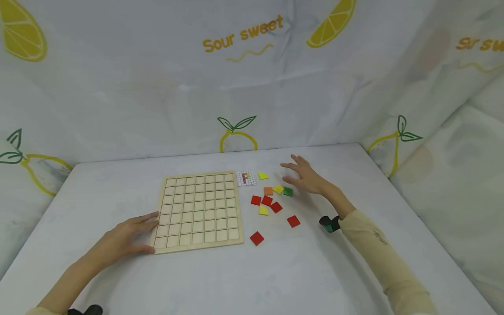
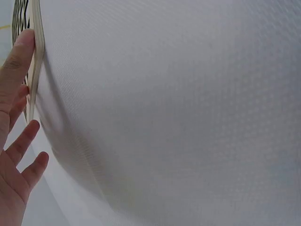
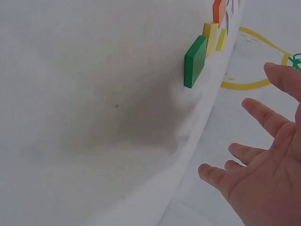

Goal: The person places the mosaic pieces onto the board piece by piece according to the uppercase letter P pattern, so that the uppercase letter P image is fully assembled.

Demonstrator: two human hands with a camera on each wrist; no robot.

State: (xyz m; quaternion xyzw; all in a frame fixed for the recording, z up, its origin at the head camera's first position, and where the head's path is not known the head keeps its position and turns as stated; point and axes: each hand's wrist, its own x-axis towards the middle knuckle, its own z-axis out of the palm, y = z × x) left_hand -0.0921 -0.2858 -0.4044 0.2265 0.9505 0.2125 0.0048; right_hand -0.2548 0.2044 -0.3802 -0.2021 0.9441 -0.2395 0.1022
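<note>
"Sour sweet" lettering point(image 1: 244, 33) in orange on white backdrop point(image 1: 157, 87); partial repeat point(image 1: 486, 44) at right; print point(image 1: 379, 237) on right sleeve point(image 1: 374, 253) illegible.

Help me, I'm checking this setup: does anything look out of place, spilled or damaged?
Nothing looks spilled or visibly damaged. It's only a little untidy: tiles lie scattered at mixed angles right of the board, with two red tiles apart from the rest.

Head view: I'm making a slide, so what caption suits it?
Left hand touches the wooden board; right hand hovers, fingers spread, beside coloured tiles.
</note>
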